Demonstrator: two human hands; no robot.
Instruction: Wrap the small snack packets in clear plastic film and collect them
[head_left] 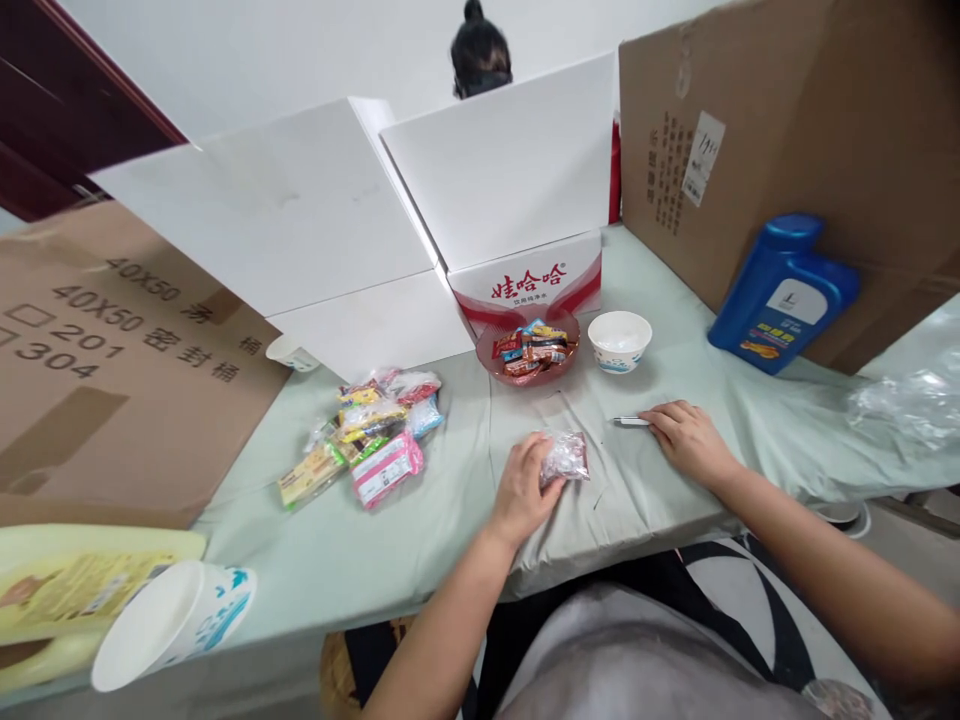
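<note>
Foil packet point(566, 458): on the cloth, pinched at its left end by my left hand point(523, 490).
Tweezers point(630, 421): lying crosswise, right hand point(688, 438) fingertips resting on their right end, not closed round them.
Nearer: tweezers up-right of packet, by my right.

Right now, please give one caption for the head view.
Left hand holds a small packet; right hand touches a thin tool.
</note>
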